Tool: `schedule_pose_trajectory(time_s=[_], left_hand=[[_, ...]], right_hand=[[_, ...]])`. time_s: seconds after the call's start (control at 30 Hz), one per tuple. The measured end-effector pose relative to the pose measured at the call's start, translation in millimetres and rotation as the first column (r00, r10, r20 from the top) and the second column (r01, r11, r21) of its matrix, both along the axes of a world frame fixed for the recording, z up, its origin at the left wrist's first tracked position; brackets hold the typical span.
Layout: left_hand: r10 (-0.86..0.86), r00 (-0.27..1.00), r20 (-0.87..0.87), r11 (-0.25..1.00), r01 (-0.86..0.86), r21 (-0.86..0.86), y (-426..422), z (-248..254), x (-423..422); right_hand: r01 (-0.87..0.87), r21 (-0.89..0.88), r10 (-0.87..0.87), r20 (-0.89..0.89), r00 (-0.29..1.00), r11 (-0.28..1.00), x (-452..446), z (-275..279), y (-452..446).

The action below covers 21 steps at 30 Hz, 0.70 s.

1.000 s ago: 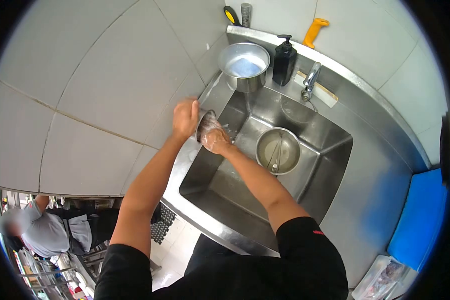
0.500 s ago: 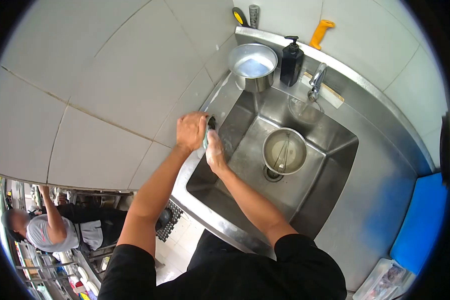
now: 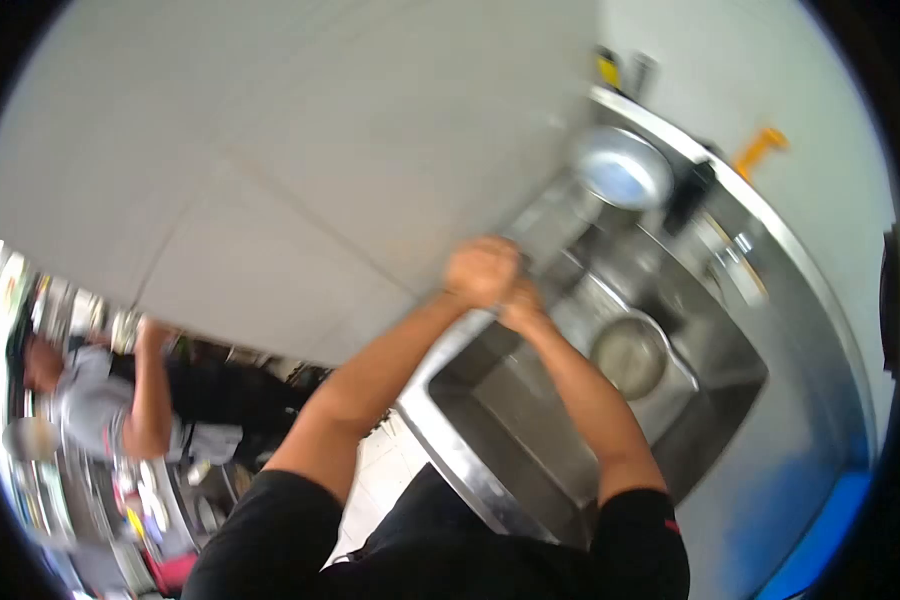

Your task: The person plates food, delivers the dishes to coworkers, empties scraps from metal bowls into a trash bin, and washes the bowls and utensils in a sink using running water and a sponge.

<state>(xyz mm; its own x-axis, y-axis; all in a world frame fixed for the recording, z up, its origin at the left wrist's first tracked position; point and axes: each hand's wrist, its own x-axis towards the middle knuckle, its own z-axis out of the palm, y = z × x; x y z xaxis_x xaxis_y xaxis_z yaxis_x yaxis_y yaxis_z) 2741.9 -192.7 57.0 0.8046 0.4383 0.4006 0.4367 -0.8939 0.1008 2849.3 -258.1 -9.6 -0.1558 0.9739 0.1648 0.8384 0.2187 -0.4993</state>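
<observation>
My left hand (image 3: 482, 270) and my right hand (image 3: 521, 304) meet over the left rim of the steel sink (image 3: 490, 450). Both have their fingers closed around something small, mostly hidden and blurred; a dark edge shows beside the left fingers. Half a second ago a greenish edge and a dark part showed between them, with white suds on the right hand. Beyond my right forearm, a round metal bowl (image 3: 630, 357) of cloudy water sits in the sink basin, apart from both hands.
At the back corner stands a metal pot (image 3: 625, 170), beside a black pump bottle (image 3: 690, 197) and the tap (image 3: 740, 245). An orange handle (image 3: 760, 152) is by the wall. A blue board (image 3: 820, 545) lies at right. A co-worker (image 3: 100, 395) stands at lower left.
The view has swung, so sink and hands appear farther right and lower, with motion blur. My hands remain together over the sink's left rim. The co-worker's arm has shifted in view.
</observation>
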Motion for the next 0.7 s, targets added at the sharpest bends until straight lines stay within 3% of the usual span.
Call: schedule_pose_trajectory(time_s=[0.03, 0.07, 0.1, 0.13, 0.17, 0.2, 0.33, 0.37, 0.4, 0.43, 0.47, 0.5, 0.57, 0.63, 0.67, 0.7], left_hand=[[0.127, 0.991, -0.043, 0.991, -0.129, -0.036, -15.0, 21.2, 6.1], [0.17, 0.984, -0.059, 0.978, -0.176, -0.115, -16.8, 18.5, 6.6], [0.145, 0.975, -0.167, 0.989, -0.149, -0.014, -15.8, 25.5, 7.6], [0.268, 0.956, -0.12, 0.942, -0.286, -0.173, -24.9, 38.2, 13.8], [0.309, 0.944, -0.115, 0.925, -0.327, -0.192, -28.1, 48.8, 18.4], [0.333, 0.935, -0.117, 0.908, -0.352, -0.226, -33.9, 54.5, 19.8], [0.378, 0.922, -0.083, 0.88, -0.385, -0.276, -44.0, 58.9, 18.7], [0.367, 0.929, -0.043, 0.891, -0.365, -0.27, -44.7, 56.4, 16.0], [0.353, 0.935, -0.005, 0.901, -0.342, -0.266, -42.6, 53.5, 14.2], [0.358, 0.934, -0.004, 0.9, -0.347, -0.265, -43.8, 49.3, 12.4], [0.334, 0.942, 0.03, 0.908, -0.313, -0.279, -47.5, 53.5, 8.9], [0.311, 0.948, 0.065, 0.915, -0.28, -0.291, -51.1, 56.7, 5.1], [0.314, 0.942, 0.12, 0.927, -0.276, -0.252, -54.1, 51.8, 2.6], [0.32, 0.932, 0.173, 0.937, -0.284, -0.202, -55.8, 49.4, 0.7], [0.315, 0.934, 0.171, 0.936, -0.274, -0.222, -54.5, 49.8, 1.4], [0.311, 0.936, 0.167, 0.932, -0.265, -0.247, -53.7, 49.7, 1.3]], right_hand=[[-0.041, -0.155, 0.003, -0.242, 0.97, 0.987, 5.0, 4.3, 2.8], [-0.147, -0.341, -0.134, -0.678, 0.723, 0.929, 13.1, 1.2, 2.0], [-0.346, -0.47, -0.363, -0.871, 0.331, 0.812, 12.1, 2.3, 0.5], [-0.409, -0.28, -0.364, -0.921, -0.142, 0.868, 3.1, 13.6, -10.5], [-0.341, -0.298, -0.371, -0.912, -0.173, 0.891, 4.7, -0.3, -10.6], [-0.382, -0.278, -0.357, -0.922, -0.153, 0.881, -1.4, -10.0, -8.3], [-0.077, -0.312, -0.314, -0.849, -0.425, 0.947, -12.6, -36.2, 5.9], [-0.084, -0.302, -0.308, -0.851, -0.425, 0.95, -10.4, -34.3, 10.2], [0.031, -0.22, -0.222, -0.968, 0.118, 0.975, -5.6, -33.4, 14.9], [0.086, -0.091, -0.125, -0.763, 0.634, 0.992, -1.4, -34.2, 14.5], [0.088, 0.044, -0.062, -0.412, 0.909, 0.995, 1.2, -17.2, 3.9], [0.08, 0.047, -0.053, -0.413, 0.909, 0.996, 3.4, -24.4, 6.5], [-0.281, -0.268, -0.061, -0.815, 0.576, 0.922, 15.6, -34.2, 13.4], [-0.414, -0.434, -0.324, -0.893, 0.312, 0.8, 11.4, 4.1, -0.8], [-0.446, -0.313, -0.356, -0.934, -0.015, 0.838, 6.5, 16.9, -11.4], [-0.44, -0.195, -0.364, -0.867, -0.341, 0.877, 1.4, 20.5, -17.8]])
